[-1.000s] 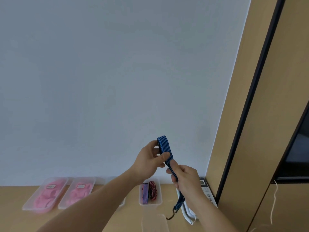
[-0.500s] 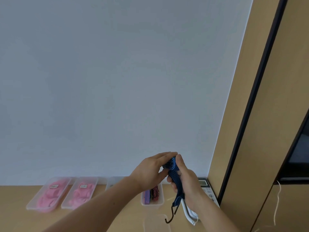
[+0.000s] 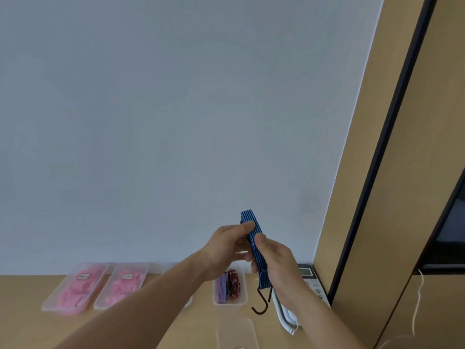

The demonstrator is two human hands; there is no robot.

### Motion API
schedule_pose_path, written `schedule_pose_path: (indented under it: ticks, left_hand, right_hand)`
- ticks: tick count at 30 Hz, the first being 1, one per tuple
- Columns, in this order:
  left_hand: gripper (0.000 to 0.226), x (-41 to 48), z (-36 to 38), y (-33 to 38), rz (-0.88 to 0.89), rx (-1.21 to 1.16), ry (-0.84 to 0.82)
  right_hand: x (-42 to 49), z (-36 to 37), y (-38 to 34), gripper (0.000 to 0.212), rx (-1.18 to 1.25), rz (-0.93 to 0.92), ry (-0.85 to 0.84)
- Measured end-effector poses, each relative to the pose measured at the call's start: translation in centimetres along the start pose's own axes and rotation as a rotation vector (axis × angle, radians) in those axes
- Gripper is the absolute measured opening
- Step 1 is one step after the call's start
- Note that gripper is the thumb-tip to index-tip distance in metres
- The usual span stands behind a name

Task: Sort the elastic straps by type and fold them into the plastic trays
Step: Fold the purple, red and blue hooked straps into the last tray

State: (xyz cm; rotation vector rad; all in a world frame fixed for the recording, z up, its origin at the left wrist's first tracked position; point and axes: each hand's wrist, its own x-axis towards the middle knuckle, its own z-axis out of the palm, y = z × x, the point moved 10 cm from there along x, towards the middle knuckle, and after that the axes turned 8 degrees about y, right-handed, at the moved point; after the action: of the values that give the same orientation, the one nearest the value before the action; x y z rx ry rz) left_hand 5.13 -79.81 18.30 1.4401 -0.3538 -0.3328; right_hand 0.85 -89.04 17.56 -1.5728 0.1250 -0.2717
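A blue striped elastic strap [image 3: 254, 238] is held up in front of the wall, folded into a loop at the top, with a black hook [image 3: 261, 304] dangling below. My left hand [image 3: 227, 244] pinches the upper fold with thumb and fingers. My right hand [image 3: 275, 263] grips the strap lower down, fingers curled round it. Behind the hands, a clear plastic tray [image 3: 230, 302] holds a purple strap [image 3: 222, 288] and a red-and-black strap [image 3: 233, 283]. Another clear tray [image 3: 237, 332] lies nearer to me.
Two clear trays with pink contents [image 3: 75, 289] [image 3: 123, 285] sit at the left against the wall on the wooden desk [image 3: 30, 331]. A white telephone with a handset [image 3: 308, 285] stands at the right, beside a wooden cabinet [image 3: 402, 222].
The folded top of the strap, bunched between both hands half a second ago, now stands up above my left thumb again. The hook hangs lower and free.
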Motion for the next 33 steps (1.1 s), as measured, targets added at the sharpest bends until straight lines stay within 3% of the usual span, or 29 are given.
schedule_pose_path:
  ticks: [3,7,12,17,20,22,25,29,33]
  left_hand:
    - [0.032,0.2,-1.3,1.1,0.079,-0.054,0.120]
    - [0.038,0.1,-2.3,2.1,0.178,0.021,0.213]
    - [0.050,-0.5,-1.8,3.0,0.388,0.344,0.199]
    - [0.050,-1.6,-1.2,3.8,0.632,0.651,0.229]
    - [0.050,-2.2,-0.7,4.2,0.795,0.860,0.247]
    - [0.047,-2.6,-0.7,4.4,0.885,0.965,0.263]
    - [0.047,-2.8,-0.8,4.1,0.987,1.056,0.254]
    - [0.049,-2.4,-0.6,3.3,0.967,1.139,0.185]
    - [0.055,-1.6,-1.4,1.4,0.813,1.203,0.070]
  right_hand:
    - [0.0,-0.3,1.0,0.060,-0.040,0.056,0.019]
    - [-0.1,-0.9,1.7,0.045,-0.073,0.084,0.044]
    - [-0.2,-0.4,2.2,0.030,-0.033,0.162,-0.016]
    - [0.1,-0.8,2.7,0.033,0.042,0.251,0.023]
    - [0.2,-0.3,2.6,0.024,0.164,0.283,0.019]
    - [0.1,0.6,2.5,0.030,0.263,0.321,-0.030]
    - [0.1,1.3,2.6,0.058,0.245,0.310,-0.093]
    - [0.4,1.9,3.7,0.078,0.235,0.316,-0.128]
    - [0.5,2.2,3.9,0.064,0.207,0.311,-0.100]
